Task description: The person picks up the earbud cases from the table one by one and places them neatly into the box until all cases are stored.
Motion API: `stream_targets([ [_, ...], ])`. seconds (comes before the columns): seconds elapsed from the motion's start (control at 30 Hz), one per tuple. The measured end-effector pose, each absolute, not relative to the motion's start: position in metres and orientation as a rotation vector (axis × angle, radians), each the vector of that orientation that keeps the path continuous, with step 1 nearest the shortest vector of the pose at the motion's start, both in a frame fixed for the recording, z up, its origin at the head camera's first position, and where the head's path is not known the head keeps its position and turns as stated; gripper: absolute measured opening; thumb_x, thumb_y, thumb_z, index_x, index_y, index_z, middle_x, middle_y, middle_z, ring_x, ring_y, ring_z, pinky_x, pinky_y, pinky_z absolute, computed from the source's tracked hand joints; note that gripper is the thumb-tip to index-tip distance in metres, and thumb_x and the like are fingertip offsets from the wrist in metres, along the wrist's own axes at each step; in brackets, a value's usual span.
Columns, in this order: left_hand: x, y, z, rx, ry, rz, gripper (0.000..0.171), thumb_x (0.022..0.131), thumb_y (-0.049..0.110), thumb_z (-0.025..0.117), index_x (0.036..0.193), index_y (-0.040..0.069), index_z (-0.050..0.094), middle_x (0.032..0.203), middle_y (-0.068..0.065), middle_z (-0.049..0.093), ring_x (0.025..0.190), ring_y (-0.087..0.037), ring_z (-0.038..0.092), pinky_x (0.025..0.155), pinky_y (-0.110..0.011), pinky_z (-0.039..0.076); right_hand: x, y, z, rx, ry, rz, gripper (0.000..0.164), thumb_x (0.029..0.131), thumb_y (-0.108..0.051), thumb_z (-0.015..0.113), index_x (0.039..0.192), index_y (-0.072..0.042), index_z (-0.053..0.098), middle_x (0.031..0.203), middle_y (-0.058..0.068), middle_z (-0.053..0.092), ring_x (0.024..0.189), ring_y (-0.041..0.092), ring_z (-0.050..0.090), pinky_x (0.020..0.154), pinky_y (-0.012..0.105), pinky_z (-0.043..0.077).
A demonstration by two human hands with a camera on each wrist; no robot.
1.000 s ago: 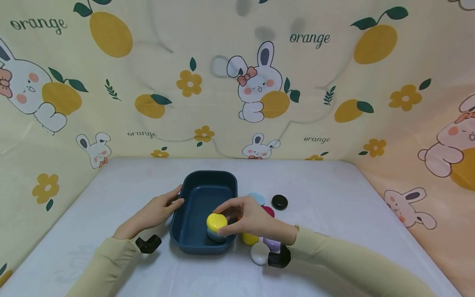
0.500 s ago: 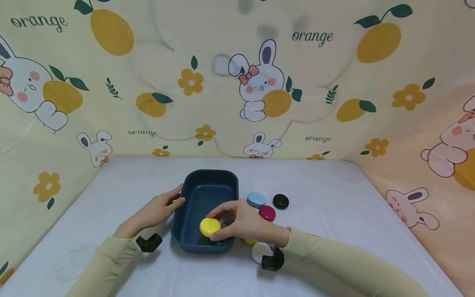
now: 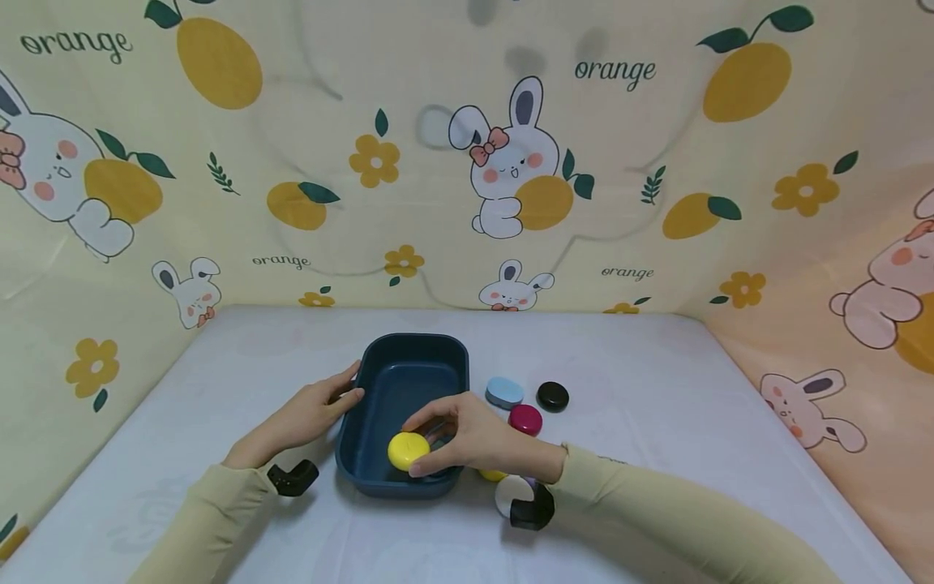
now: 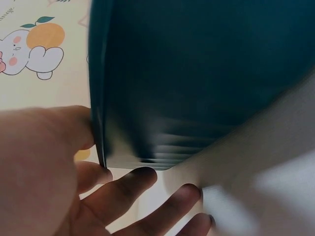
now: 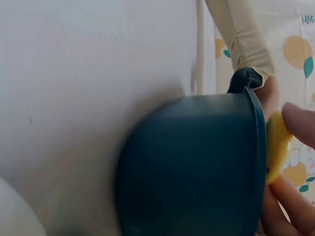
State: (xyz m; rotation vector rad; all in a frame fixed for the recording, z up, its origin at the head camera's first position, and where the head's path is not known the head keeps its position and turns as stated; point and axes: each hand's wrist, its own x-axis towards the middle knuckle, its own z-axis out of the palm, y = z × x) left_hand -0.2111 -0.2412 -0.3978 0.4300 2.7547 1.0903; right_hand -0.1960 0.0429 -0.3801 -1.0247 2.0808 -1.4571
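Observation:
In the head view my right hand pinches a smooth yellow round disc between thumb and fingers, over the near part of a dark blue rectangular box. Its disc appears just beyond the box rim in the right wrist view. The left hand rests against the box's left side, its thumb and fingertips at the rim. Seen from the left wrist, the fingers are spread and fairly straight beside the box wall. My right hand hides part of the box floor.
Right of the box lie a light blue disc, a black disc and a crimson disc. Another yellow disc and a white disc are partly covered by the right wrist and its camera.
The right hand has moved slightly left and nearer with the yellow disc, tilting its face upward. Light blue and crimson discs have come into fuller view. The left hand and box stay put.

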Motion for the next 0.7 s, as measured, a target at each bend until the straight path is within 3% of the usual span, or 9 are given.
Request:
stream_targets([
  [0.2,-0.212,-0.241,-0.400,0.434,2.750,1.098,0.064,0.106,0.032,0.047,0.156,0.002,0.021,0.147,-0.027,0.040,0.131,-0.044,0.043,0.102,-0.057,0.039,-0.200,0.051,-0.373,-1.056,2.031,-1.432,0.042,0.081,-0.006,0.082,0.119,0.002,0.067,0.117,0.011,0.068,0.109,0.028,0.063,0.091,0.036,0.053],
  [0.33,-0.212,-0.240,-0.400,0.445,2.750,1.100,0.063,0.106,0.031,0.047,0.155,0.002,0.021,0.147,-0.027,0.040,0.131,-0.044,0.043,0.102,-0.057,0.039,-0.202,0.069,-0.368,-1.005,2.062,-1.482,0.038,0.081,-0.007,0.082,0.117,-0.002,0.069,0.116,0.007,0.068,0.112,0.035,0.060,0.092,0.039,0.052],
  [0.47,-0.211,-0.240,-0.400,0.435,2.759,1.091,0.063,0.106,0.032,0.047,0.156,0.003,0.021,0.147,-0.027,0.039,0.131,-0.044,0.042,0.103,-0.057,0.038,-0.205,0.095,-0.366,-0.933,2.151,-1.519,0.037,0.081,-0.012,0.083,0.115,-0.005,0.070,0.113,0.003,0.069,0.108,0.035,0.062,0.090,0.038,0.053],
  [0.7,-0.211,-0.241,-0.399,0.423,2.766,1.083,0.064,0.106,0.033,0.047,0.155,0.002,0.021,0.148,-0.026,0.038,0.132,-0.044,0.041,0.102,-0.057,0.038,-0.209,0.150,-0.367,-0.744,2.334,-1.541,0.037,0.084,-0.021,0.081,0.116,-0.007,0.070,0.113,0.010,0.068,0.098,0.028,0.067,0.083,0.032,0.056],
])
